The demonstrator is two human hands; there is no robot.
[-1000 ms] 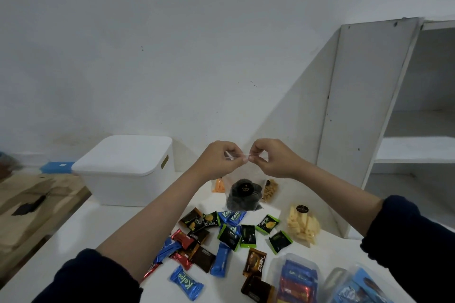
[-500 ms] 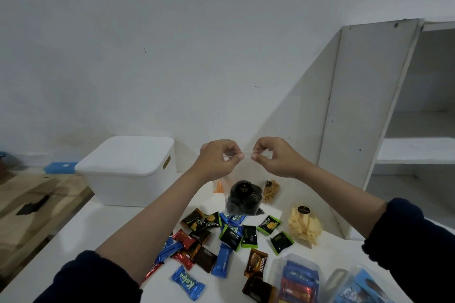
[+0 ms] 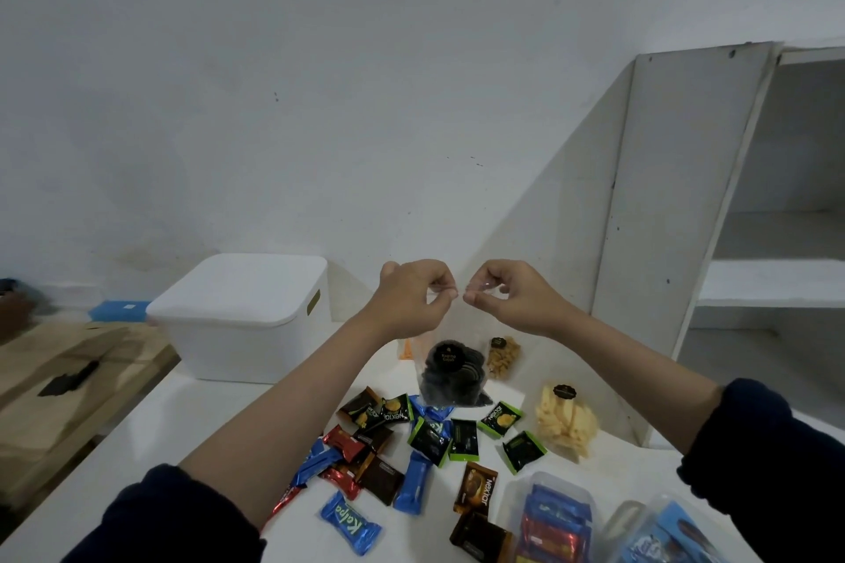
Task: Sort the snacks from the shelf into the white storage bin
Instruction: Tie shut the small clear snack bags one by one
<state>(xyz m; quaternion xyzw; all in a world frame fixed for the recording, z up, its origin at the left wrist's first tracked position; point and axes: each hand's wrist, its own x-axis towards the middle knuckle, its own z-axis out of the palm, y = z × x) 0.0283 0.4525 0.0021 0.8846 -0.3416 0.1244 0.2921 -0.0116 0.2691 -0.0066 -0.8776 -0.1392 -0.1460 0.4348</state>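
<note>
I have the clear plastic pouch of dark round biscuits (image 3: 450, 375) hanging at mid-frame above the tabletop, its top edge pinched between my left hand (image 3: 414, 299) and my right hand (image 3: 512, 297), fingers curled tight on the film at both corners. It looks light; the film is thin and slippery, the biscuits inside probably brittle, so I judge the stiffer top edge the best hold.

At 9 o'clock of the pouch stands the white plastic storage bin (image 3: 247, 334), lid on. Below, at 6 o'clock, small foil-wrapped snacks (image 3: 425, 443) lie scattered on the glossy white tabletop (image 3: 192, 416). The white open shelf unit (image 3: 731, 219) rises at 3 o'clock against a plain wall.
</note>
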